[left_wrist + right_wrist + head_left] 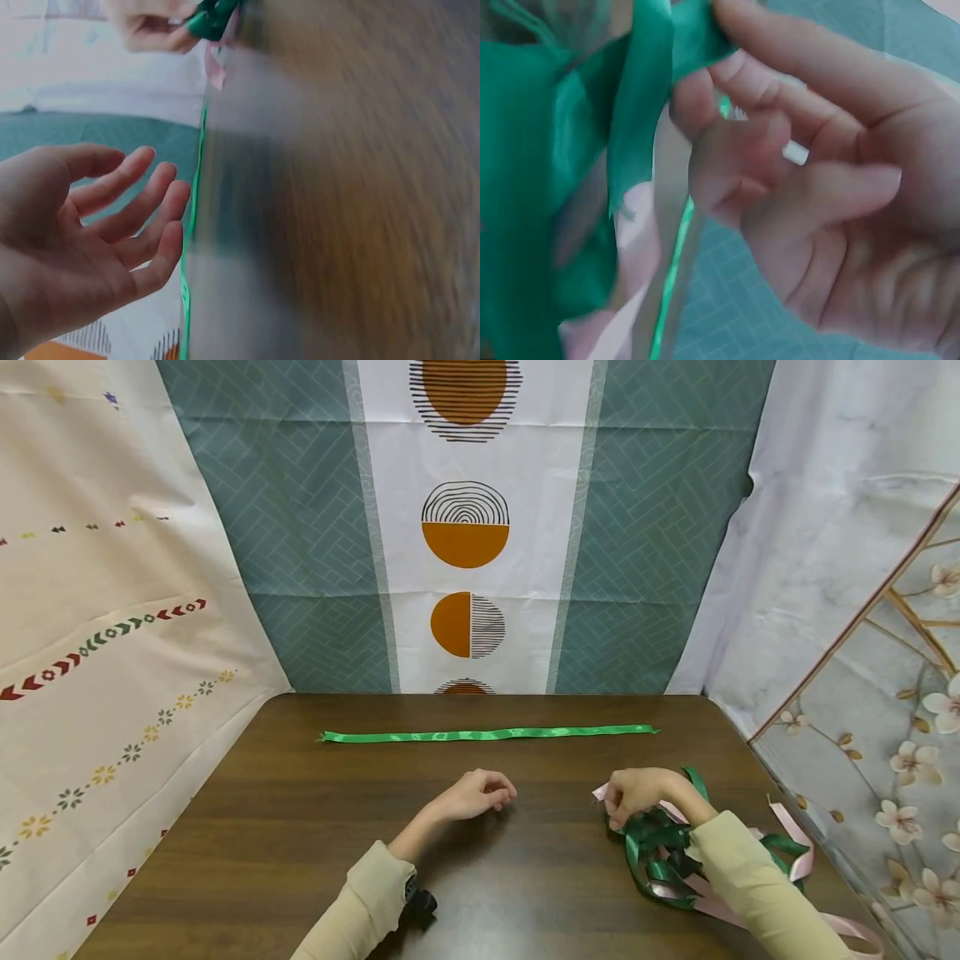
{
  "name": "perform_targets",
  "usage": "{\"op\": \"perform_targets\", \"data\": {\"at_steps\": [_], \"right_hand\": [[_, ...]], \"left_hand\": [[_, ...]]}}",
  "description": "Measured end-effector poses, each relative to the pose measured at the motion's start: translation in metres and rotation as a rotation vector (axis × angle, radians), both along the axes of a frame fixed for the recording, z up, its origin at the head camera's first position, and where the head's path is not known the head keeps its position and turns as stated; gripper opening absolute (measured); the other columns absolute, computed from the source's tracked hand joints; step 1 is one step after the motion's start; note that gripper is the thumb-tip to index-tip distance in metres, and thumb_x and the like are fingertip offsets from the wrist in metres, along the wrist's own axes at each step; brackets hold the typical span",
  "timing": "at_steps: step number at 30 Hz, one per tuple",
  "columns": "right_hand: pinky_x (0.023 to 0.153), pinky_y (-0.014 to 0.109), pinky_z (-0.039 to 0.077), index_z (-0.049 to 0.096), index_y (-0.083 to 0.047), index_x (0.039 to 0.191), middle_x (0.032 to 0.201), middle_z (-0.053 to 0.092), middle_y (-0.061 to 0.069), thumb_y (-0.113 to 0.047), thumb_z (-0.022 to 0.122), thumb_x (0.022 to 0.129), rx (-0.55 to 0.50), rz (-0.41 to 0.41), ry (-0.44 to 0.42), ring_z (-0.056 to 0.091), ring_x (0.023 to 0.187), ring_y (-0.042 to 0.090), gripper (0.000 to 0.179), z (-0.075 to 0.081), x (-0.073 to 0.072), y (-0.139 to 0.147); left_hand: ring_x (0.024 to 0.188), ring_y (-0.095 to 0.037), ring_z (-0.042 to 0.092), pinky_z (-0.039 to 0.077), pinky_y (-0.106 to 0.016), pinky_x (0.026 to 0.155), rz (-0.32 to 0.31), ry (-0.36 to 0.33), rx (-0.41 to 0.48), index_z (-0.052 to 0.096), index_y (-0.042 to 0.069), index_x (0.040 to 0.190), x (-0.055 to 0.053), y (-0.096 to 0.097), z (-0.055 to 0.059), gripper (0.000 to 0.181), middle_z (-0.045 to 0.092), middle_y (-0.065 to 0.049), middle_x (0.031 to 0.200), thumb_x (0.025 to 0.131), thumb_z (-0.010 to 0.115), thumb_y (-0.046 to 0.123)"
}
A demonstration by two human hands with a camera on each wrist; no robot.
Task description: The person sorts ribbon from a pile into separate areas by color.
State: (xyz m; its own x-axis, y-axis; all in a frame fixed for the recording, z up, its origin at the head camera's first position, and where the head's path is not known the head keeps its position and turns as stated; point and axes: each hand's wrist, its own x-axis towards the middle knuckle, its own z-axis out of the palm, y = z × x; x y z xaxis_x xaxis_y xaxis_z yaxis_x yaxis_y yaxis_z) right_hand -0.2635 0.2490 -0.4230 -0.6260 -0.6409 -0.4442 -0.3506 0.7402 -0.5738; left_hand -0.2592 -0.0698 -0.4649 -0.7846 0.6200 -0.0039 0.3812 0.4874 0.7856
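Note:
My right hand is over a loose pile of ribbons at the right of the table. Its thumb and forefinger pinch a dark green ribbon, while the other fingers curl inward. Pink ribbon lies tangled with the dark green loops. My left hand hovers near the middle of the table, fingers loosely bent and holding nothing. Beyond both hands, a bright green ribbon stretches straight across the far part of the table.
Brown wooden table under everything. More pink ribbon trails toward the table's right edge. Patterned cloths hang around: a teal and white one behind, a cream one left, a floral one right.

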Motion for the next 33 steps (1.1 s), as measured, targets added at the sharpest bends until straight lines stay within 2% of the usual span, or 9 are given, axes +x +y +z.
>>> {"op": "perform_targets", "data": {"at_steps": [4, 8, 11, 13, 20, 25, 27, 30, 33], "right_hand": [[0.044, 0.016, 0.028, 0.062, 0.002, 0.074, 0.056, 0.046, -0.006, -0.011, 0.068, 0.087, -0.135, 0.064, -0.088, 0.036, 0.047, 0.002, 0.019, 0.010, -0.002, -0.002], [0.043, 0.015, 0.030, 0.062, 0.005, 0.085, 0.058, 0.051, 0.021, -0.011, 0.061, 0.093, -0.289, 0.160, -0.160, 0.042, 0.048, 0.004, 0.018, 0.019, -0.003, -0.008], [0.043, 0.015, 0.030, 0.063, 0.003, 0.093, 0.066, 0.049, 0.032, -0.012, 0.058, 0.096, -0.373, 0.209, -0.156, 0.039, 0.047, 0.003, 0.016, 0.026, -0.002, -0.015], [0.044, 0.016, 0.030, 0.064, 0.000, 0.095, 0.064, 0.047, 0.027, -0.013, 0.056, 0.097, -0.407, 0.224, -0.127, 0.036, 0.047, 0.002, 0.016, 0.031, -0.001, -0.020], [0.046, 0.024, 0.031, 0.065, -0.002, 0.103, 0.067, 0.047, 0.016, -0.009, 0.051, 0.099, -0.587, 0.237, -0.015, 0.033, 0.051, 0.004, 0.015, 0.051, 0.005, -0.039], [0.059, 0.025, 0.045, 0.064, -0.001, 0.104, 0.086, 0.065, 0.007, -0.009, 0.051, 0.099, -0.670, 0.171, -0.041, 0.052, 0.067, 0.005, 0.016, 0.065, 0.013, -0.051], [0.066, 0.025, 0.047, 0.065, 0.000, 0.103, 0.089, 0.065, 0.000, -0.011, 0.053, 0.099, -0.691, 0.137, -0.038, 0.053, 0.073, 0.007, 0.016, 0.072, 0.016, -0.053], [0.061, 0.027, 0.041, 0.063, 0.002, 0.099, 0.078, 0.057, -0.002, -0.010, 0.053, 0.099, -0.720, 0.108, -0.028, 0.047, 0.067, 0.011, 0.016, 0.080, 0.019, -0.051], [0.054, 0.029, 0.036, 0.061, 0.002, 0.095, 0.069, 0.045, -0.001, -0.008, 0.053, 0.098, -0.719, 0.089, 0.020, 0.039, 0.059, 0.015, 0.013, 0.086, 0.017, -0.043]], "left_hand": [[0.105, -0.019, 0.063, 0.049, -0.028, 0.088, -0.092, 0.005, -0.003, 0.063, 0.004, 0.120, 0.006, 0.011, 0.003, 0.028, 0.068, -0.011, 0.115, 0.102, 0.049, 0.020], [0.125, -0.016, 0.054, 0.044, -0.030, 0.102, -0.189, -0.027, 0.014, 0.053, 0.009, 0.135, 0.013, 0.025, 0.010, 0.041, 0.058, -0.010, 0.135, 0.102, 0.047, 0.031], [0.132, -0.018, 0.048, 0.041, -0.029, 0.105, -0.237, -0.065, 0.070, 0.046, 0.012, 0.142, 0.017, 0.033, 0.019, 0.046, 0.051, -0.009, 0.144, 0.103, 0.045, 0.035], [0.133, -0.020, 0.048, 0.041, -0.028, 0.105, -0.253, -0.080, 0.109, 0.045, 0.013, 0.143, 0.018, 0.037, 0.025, 0.045, 0.050, -0.007, 0.145, 0.103, 0.044, 0.035], [0.113, -0.007, 0.056, 0.045, -0.027, 0.099, -0.254, -0.126, 0.270, 0.058, 0.008, 0.125, 0.017, 0.042, 0.046, 0.037, 0.062, -0.009, 0.125, 0.103, 0.046, 0.034], [0.096, -0.009, 0.057, 0.046, -0.028, 0.093, -0.325, -0.182, 0.453, 0.054, -0.003, 0.111, 0.015, 0.042, 0.052, 0.046, 0.061, -0.021, 0.102, 0.100, 0.047, 0.042], [0.083, -0.010, 0.052, 0.043, -0.025, 0.081, -0.336, -0.178, 0.515, 0.052, -0.005, 0.101, 0.015, 0.041, 0.055, 0.050, 0.055, -0.015, 0.086, 0.099, 0.048, 0.045], [0.064, -0.011, 0.036, 0.032, -0.024, 0.064, -0.307, -0.155, 0.578, 0.050, -0.003, 0.087, 0.013, 0.035, 0.061, 0.051, 0.041, 0.000, 0.071, 0.098, 0.049, 0.047], [0.055, -0.012, 0.025, 0.025, -0.024, 0.057, -0.284, -0.137, 0.602, 0.052, 0.003, 0.081, 0.010, 0.024, 0.069, 0.042, 0.032, 0.003, 0.066, 0.098, 0.052, 0.042]]}}
